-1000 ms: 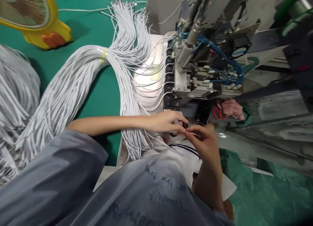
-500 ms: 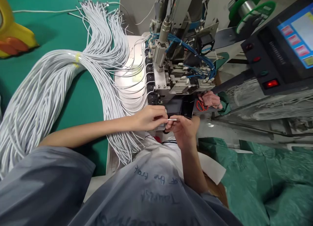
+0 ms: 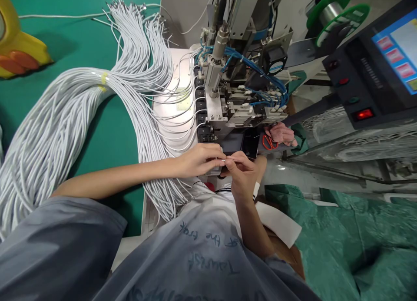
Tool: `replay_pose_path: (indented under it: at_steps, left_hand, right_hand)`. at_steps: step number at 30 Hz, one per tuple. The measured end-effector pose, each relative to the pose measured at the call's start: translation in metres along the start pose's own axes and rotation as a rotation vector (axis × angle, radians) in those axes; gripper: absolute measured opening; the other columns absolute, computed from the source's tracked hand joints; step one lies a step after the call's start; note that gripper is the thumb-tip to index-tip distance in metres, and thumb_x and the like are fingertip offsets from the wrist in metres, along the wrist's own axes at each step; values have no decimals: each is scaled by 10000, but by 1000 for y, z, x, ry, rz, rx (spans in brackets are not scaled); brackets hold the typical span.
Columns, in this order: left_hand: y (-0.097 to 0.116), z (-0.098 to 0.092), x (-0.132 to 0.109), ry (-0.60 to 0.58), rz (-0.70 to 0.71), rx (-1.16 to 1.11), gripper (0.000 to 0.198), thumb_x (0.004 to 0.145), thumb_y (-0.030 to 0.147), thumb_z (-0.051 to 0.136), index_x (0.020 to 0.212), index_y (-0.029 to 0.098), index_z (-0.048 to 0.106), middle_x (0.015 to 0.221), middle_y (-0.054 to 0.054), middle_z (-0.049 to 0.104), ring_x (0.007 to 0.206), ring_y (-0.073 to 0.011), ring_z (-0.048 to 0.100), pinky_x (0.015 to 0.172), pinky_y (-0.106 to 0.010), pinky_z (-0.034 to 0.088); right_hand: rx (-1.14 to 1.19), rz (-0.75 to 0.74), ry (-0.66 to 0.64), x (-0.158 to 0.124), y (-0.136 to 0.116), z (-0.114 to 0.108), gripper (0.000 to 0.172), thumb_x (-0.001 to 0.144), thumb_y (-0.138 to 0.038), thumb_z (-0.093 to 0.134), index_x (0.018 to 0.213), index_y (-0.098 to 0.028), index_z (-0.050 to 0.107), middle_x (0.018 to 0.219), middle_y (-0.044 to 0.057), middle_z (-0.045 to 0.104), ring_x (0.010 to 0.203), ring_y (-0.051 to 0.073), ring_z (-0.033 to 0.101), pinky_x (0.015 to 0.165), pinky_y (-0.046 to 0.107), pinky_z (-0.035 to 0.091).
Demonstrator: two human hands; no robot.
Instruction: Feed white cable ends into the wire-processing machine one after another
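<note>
My left hand (image 3: 202,158) and my right hand (image 3: 241,174) meet in front of the machine (image 3: 234,97), fingertips pinched together on the end of a thin white cable (image 3: 232,160). Both hands are closed on it. A thick bundle of white cables (image 3: 81,114) fans over the green mat from the left, and several single cables run into the row of black fixtures (image 3: 201,110) on the machine's white plate. Just beyond my fingers lies a dark block at the machine's base.
A control box with a touch screen and a red lit switch (image 3: 363,114) stands at right. Red scissors (image 3: 267,142) and a pink cloth lie by the machine. A green spool (image 3: 335,8) sits at the top right, a yellow object (image 3: 16,49) at far left. Green sheeting covers the lower right.
The view swung right over the second, bringing the control box in. In the last half second my right hand's fingers closed in over the cable end; both hands stayed in place.
</note>
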State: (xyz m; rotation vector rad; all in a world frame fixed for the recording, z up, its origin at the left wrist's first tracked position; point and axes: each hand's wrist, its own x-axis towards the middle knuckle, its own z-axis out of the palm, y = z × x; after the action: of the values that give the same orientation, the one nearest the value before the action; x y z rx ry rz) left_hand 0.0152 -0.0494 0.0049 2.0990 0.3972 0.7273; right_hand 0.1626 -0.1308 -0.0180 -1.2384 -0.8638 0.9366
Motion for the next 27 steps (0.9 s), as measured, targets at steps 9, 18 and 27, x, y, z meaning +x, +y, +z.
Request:
replay_pose_path:
  at_steps: [9, 18, 27]
  left_hand:
    - [0, -4, 1, -50, -94, -33, 279, 932, 253, 413, 876, 127, 654, 679, -31, 597, 629, -96, 557, 611, -190, 428]
    - [1, 3, -1, 23, -131, -99, 224, 893, 226, 481, 808, 121, 659, 672, -17, 573, 610, -82, 514, 589, -187, 401]
    - [1, -6, 0, -10, -14, 138, 240, 893, 195, 452, 864, 127, 681, 683, -28, 556, 614, -91, 509, 557, -196, 380]
  right_hand:
    - [-317, -40, -192, 10, -19, -14, 161, 779, -346, 651, 770, -203, 725, 756, 45, 637, 663, 151, 563, 574, 283, 475]
    - [-322, -94, -119, 7, -19, -6, 184, 779, -307, 641, 658, -180, 698, 549, -20, 471, 501, 94, 389, 460, 248, 310]
    - [-614, -303, -90, 4, -22, -3, 177, 813, -250, 582, 661, -193, 651, 537, -18, 466, 478, 97, 367, 468, 269, 299]
